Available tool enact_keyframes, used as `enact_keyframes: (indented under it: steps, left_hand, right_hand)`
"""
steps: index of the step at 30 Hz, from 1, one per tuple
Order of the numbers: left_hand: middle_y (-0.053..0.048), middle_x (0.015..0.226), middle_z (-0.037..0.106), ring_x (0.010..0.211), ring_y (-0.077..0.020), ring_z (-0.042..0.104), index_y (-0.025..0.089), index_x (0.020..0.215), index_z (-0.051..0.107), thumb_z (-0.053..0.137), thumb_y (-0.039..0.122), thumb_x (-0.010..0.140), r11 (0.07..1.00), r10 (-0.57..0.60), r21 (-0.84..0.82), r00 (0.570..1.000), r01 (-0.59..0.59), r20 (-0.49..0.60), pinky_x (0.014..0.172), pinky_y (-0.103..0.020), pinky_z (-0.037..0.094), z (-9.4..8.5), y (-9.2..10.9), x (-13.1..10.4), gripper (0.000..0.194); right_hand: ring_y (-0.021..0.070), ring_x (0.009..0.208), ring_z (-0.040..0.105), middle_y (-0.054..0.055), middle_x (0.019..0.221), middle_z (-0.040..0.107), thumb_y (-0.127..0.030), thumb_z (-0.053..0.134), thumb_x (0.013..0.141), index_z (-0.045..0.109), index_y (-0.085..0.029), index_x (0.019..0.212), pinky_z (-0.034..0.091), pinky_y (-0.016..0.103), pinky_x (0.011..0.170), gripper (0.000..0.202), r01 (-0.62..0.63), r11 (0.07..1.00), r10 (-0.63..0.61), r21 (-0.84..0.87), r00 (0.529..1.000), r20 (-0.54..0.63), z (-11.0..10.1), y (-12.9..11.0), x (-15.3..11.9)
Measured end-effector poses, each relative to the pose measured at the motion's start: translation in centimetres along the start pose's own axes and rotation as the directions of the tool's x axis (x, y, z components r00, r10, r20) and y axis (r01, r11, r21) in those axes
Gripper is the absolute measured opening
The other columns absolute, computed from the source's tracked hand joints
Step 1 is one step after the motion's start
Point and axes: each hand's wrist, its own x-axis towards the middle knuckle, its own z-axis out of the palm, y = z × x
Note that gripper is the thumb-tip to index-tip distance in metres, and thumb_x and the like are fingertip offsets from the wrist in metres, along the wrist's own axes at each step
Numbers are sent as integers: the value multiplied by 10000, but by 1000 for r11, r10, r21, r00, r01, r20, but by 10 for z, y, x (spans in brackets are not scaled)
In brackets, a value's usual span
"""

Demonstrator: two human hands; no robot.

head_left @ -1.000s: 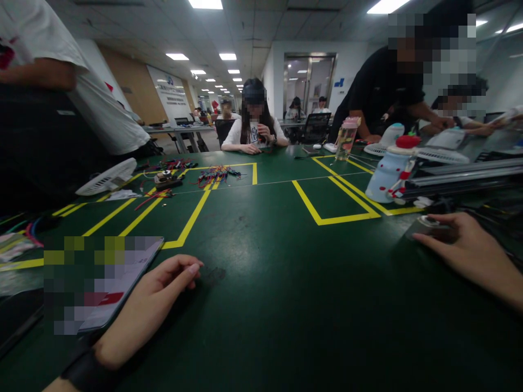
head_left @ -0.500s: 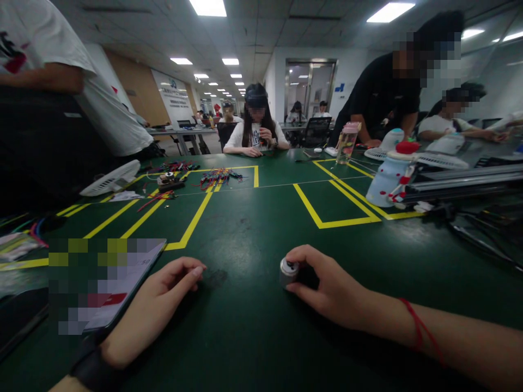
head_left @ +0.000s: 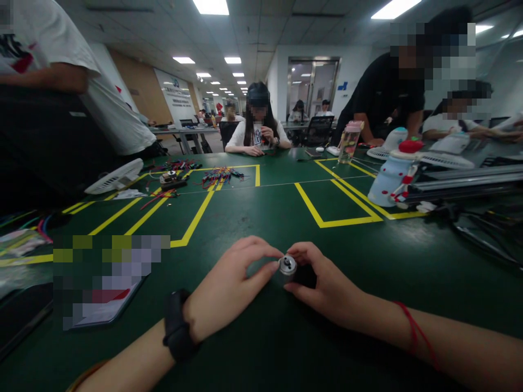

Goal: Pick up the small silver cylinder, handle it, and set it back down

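A small silver metal cylinder [head_left: 287,265], which looks like a small electric motor, stands upright on the dark green table. Dark round holes and a raised centre show on its top face. Around its right side curve the thumb and fingers of my right hand [head_left: 322,280], closed on it. From the left comes my left hand [head_left: 232,283], wearing a black wristband, its thumb and forefinger meeting the cylinder's left rim. The undersides of both grips are hidden.
A phone-like slab [head_left: 122,299], partly blurred, lies left. Farther back are bunched wires [head_left: 223,177], a white fan [head_left: 116,177] and yellow tape lines [head_left: 351,223]. On the right stand a blue bottle [head_left: 386,182], metal rails [head_left: 469,185] and black cables. Several people are around.
My left hand has moved right, from beside the phone-like slab to the silver cylinder. My right hand stays at the cylinder, its forefinger shifted off the top, so the top face shows.
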Motion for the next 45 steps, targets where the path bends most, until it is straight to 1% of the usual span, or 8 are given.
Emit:
enact_keyframes:
  steps: [6, 11, 22, 29, 33, 37, 40, 45]
  left_hand:
    - [-17, 943, 662, 907, -181, 611, 240, 843, 722, 598, 240, 868, 999, 51, -17, 999, -51, -8, 838, -337, 474, 4, 8, 21, 127]
    - [-28, 937, 653, 891, -186, 603, 214, 871, 675, 555, 288, 895, 997, -24, -72, 995, 18, -93, 809, -337, 475, -3, -1, 16, 144]
    - [-13, 1044, 658, 1035, -272, 535, 309, 883, 710, 645, 359, 832, 985, -90, 150, 996, 87, 12, 878, -444, 388, 33, -27, 3, 97]
    - [-24, 1069, 661, 1010, -235, 584, 278, 988, 679, 537, 391, 891, 981, -194, -40, 980, 192, -49, 905, -394, 440, -7, -41, -17, 206]
    - [-20, 884, 687, 821, -220, 638, 260, 1031, 662, 522, 461, 885, 908, -411, -147, 901, 391, -137, 739, -342, 499, -38, -69, -42, 285]
    - [-27, 846, 674, 744, -198, 639, 232, 1045, 648, 537, 467, 874, 874, -468, -254, 859, 414, -210, 661, -308, 512, -50, -90, -60, 311]
    - [-18, 851, 669, 743, -183, 635, 235, 1046, 645, 538, 451, 876, 868, -477, -282, 843, 408, -247, 663, -290, 510, -48, -96, -65, 295]
    - [-9, 850, 664, 742, -176, 634, 242, 1039, 646, 541, 430, 878, 868, -475, -293, 844, 401, -250, 663, -282, 504, -45, -99, -66, 268]
  right_hand:
    - [136, 1015, 533, 47, 1137, 539, -273, 655, 771, 404, -216, 1225, 443, 329, 917, 522, 10, 1000, -10, -3, 1000, 11, 0, 1, -1]
    - [135, 965, 526, 53, 1093, 544, -235, 629, 762, 452, -196, 1151, 447, 306, 852, 429, 1, 999, -4, -44, 998, -66, -2, -4, 0]
    - [116, 918, 513, 37, 1046, 538, -184, 588, 747, 455, -185, 1103, 446, 277, 808, 381, -23, 1000, 23, -3, 998, -53, -3, -5, 2]
    - [120, 901, 535, 37, 1031, 553, -220, 605, 763, 455, -187, 1097, 465, 290, 807, 368, -73, 997, 74, 16, 996, -57, -7, -6, 0]
    - [132, 912, 555, 50, 1050, 560, -263, 612, 783, 448, -195, 1127, 487, 304, 816, 387, -72, 997, 72, -2, 994, -78, -17, -5, 0]
    - [167, 990, 564, 80, 1154, 539, -338, 619, 797, 441, -217, 1223, 492, 343, 879, 477, -54, 988, 28, -144, 985, -172, -47, 6, -7]
    - [202, 972, 582, 105, 1149, 551, -435, 612, 794, 461, -203, 1233, 502, 366, 849, 518, -183, 946, 96, -266, 946, -310, -91, 26, -24]
    - [200, 790, 589, 138, 1097, 575, -539, 598, 752, 482, -219, 1223, 485, 339, 664, 581, -594, 698, 293, -400, 746, -598, -182, 80, -70]
